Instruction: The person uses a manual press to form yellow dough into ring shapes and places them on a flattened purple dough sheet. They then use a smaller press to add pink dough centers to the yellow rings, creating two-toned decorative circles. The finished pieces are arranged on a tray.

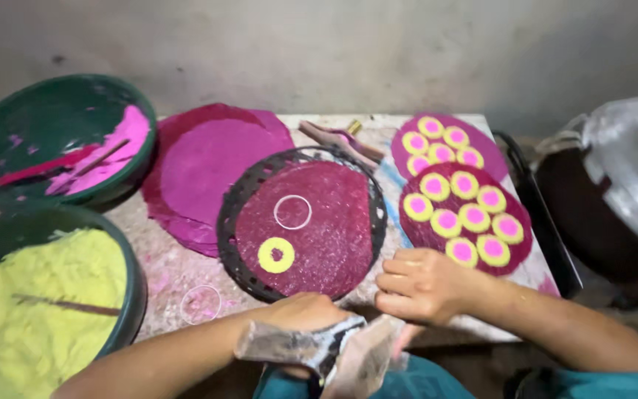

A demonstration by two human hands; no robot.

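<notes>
- Head view: my left hand (300, 314) is wrapped tight around a dusty grey tool (300, 347) at the table's near edge.
- Right hand (419, 284) loosely curled, empty, touching the dark perforated tray (234, 203).
- Yellow powder bowl (42, 295) sits left, pink-dotted discs (463, 210) right.

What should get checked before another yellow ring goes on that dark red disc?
1. Yellow paste: green bowl holds plenty. Ok.
2. Room on the dark red disc: only one yellow ring laid. Ok.
3. Clear ring mould lies on the disc. Ok.
4. Disc sits flat on the black perforated tray. Ok.
5. Left hand grips a paste-smeared tool; loaded or not: cannot tell.
6. Right hand rests curled at the tray's edge, whether it holds anything: cannot tell.
</notes>
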